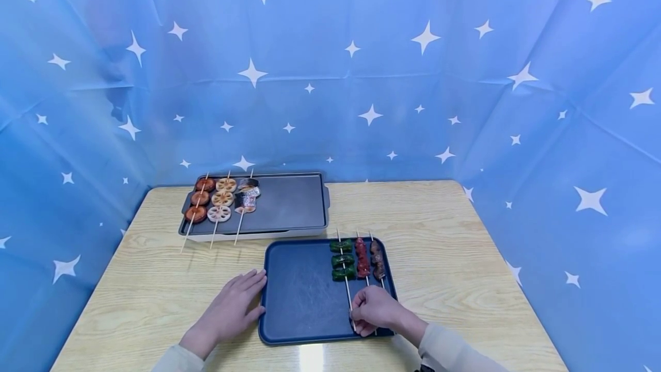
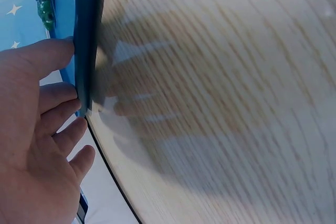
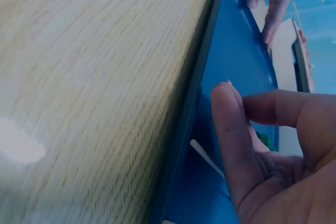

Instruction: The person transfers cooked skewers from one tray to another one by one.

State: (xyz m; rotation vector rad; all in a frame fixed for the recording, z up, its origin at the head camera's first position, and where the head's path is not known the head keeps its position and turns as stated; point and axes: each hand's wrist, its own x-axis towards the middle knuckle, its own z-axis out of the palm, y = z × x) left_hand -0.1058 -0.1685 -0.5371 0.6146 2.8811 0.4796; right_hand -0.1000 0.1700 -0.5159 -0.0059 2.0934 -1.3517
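A dark blue tray (image 1: 304, 297) lies on the table, with three skewers on its right side. Of these, the leftmost is a green pepper skewer (image 1: 342, 260); my right hand (image 1: 376, 307) pinches its stick near the lower end between thumb and fingers. Beside it lie a red meat skewer (image 1: 362, 257) and a brown meat skewer (image 1: 378, 260), their lower sticks partly behind that hand. In the right wrist view, a stick end (image 3: 206, 156) shows below the right hand (image 3: 273, 150). My left hand (image 1: 230, 309) rests its loosely extended fingertips against the tray's left edge.
A grey grill plate (image 1: 294, 202) stands at the back left, just beyond the tray. On its left part lie a sausage-slice skewer (image 1: 200, 198), a lotus root skewer (image 1: 222, 198) and a fish skewer (image 1: 246, 200), sticks overhanging the front. A blue star-patterned curtain surrounds the wooden table (image 1: 454, 257).
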